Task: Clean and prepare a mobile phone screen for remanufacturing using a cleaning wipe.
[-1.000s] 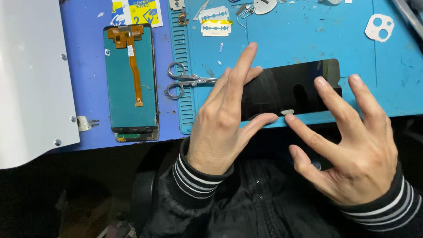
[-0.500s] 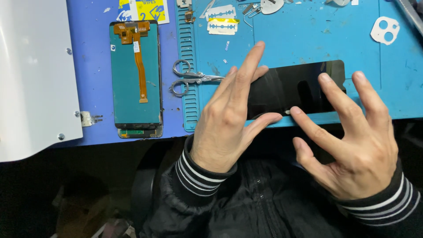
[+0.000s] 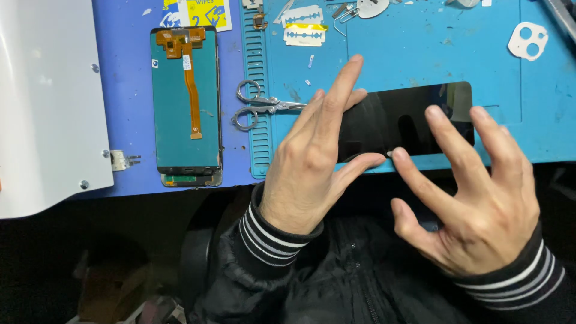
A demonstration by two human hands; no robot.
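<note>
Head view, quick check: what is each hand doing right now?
Left hand: open, fingers spread, resting on the black phone screen.
Right hand: open, index fingertip at the screen's near edge.

Black jacket, white-striped ribbed cuffs

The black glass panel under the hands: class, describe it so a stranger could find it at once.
Start at the blue work mat. Along its near edge lies the black glass panel, with the left hand and right hand touching it. Unlike the teal screen assembly, it is plain glossy black.
</note>
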